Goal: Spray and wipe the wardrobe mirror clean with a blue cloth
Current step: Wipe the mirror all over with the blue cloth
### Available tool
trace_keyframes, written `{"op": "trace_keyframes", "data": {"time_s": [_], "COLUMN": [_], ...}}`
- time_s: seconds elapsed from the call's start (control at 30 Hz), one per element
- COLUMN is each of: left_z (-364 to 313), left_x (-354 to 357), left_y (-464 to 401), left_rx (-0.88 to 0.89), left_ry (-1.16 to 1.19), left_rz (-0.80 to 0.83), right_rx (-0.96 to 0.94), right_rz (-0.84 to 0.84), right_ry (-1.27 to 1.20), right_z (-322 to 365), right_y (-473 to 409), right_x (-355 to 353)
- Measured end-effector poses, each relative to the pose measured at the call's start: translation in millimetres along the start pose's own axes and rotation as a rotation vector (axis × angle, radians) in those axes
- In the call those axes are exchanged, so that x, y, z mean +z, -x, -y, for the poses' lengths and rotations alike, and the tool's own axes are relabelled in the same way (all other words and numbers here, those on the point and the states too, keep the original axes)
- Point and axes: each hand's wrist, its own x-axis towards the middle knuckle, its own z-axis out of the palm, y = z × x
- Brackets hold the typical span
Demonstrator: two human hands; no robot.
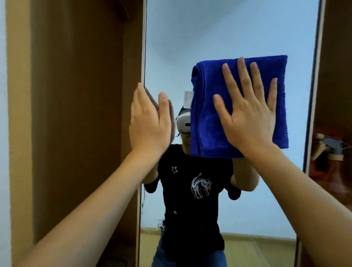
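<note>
Room: pale blue walls show on the left and in the glass, with the brown wardrobe (75,106) framing both sides.
Mirror: the mirror (229,29) fills the tall door panel ahead of me, so I stand square to it.
Cloth: my blue cloth (209,119) is folded thick and lies flat on the glass at head height, giving a broad wiping face.
Right hand: my right hand (248,115) presses the cloth with fingers straight and spread wide, not gripping, to spread pressure evenly.
Left hand: my left hand (149,121) is flat and holds nothing, fingers at the mirror's left edge, I judge to steady the door.
Spray bottle: the spray bottle (330,151) is blurred at the right, well apart from my hands, so I judge spraying is done.
</note>
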Motion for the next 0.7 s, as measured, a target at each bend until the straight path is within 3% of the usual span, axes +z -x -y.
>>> {"op": "trace_keyframes", "data": {"time_s": [0.47,0.7], "left_z": [36,32], "left_x": [8,10], "left_y": [52,55], "left_rx": [0.212,0.204], "left_ry": [-0.232,-0.346], "left_rz": [0.025,0.055], "right_rx": [0.123,0.123], "right_rz": [-0.011,-0.002], "right_ry": [0.010,-0.001], "right_z": [-27,-40], "right_y": [85,53], "right_x": [8,0]}}
